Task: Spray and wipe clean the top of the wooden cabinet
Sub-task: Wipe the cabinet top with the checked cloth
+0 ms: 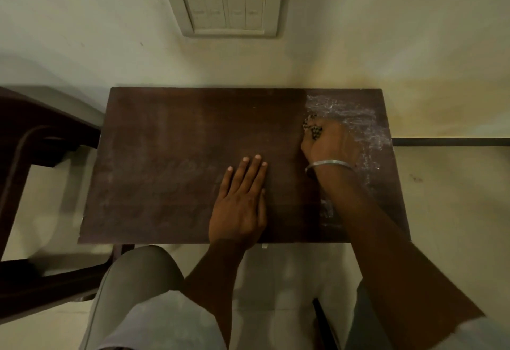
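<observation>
- A dark brown rectangular wooden cabinet top (179, 156) is seen from above, its far edge set against a pale cream wall (386, 32).
- The left hand (240, 200) is laid flat on the top near the middle of the front edge. Its fingers are straight and close together, and nothing is held.
- The right hand (328, 145) is placed towards the far right corner, its fingers curled tightly round a dark yellow-speckled cloth (313, 128), which is pressed onto the wood.
- Only a small bunch of the cloth is shown at the fingertips; the rest is hidden by the hand.
- A white streaky film of spray (356, 117) is spread over the far right corner and down the right edge.
- Faint dull smears are seen on the left and middle parts of the top.
- A thin silver metal bangle (328, 164) is worn on the right wrist.
- A white four-rocker switch plate (225, 7) is fixed to the wall above the far edge.
- A dark wooden piece of furniture (33, 128) is stood just beside the left edge; its kind cannot be told.
- A knee in grey trousers (143, 280) is seen below the front edge.
</observation>
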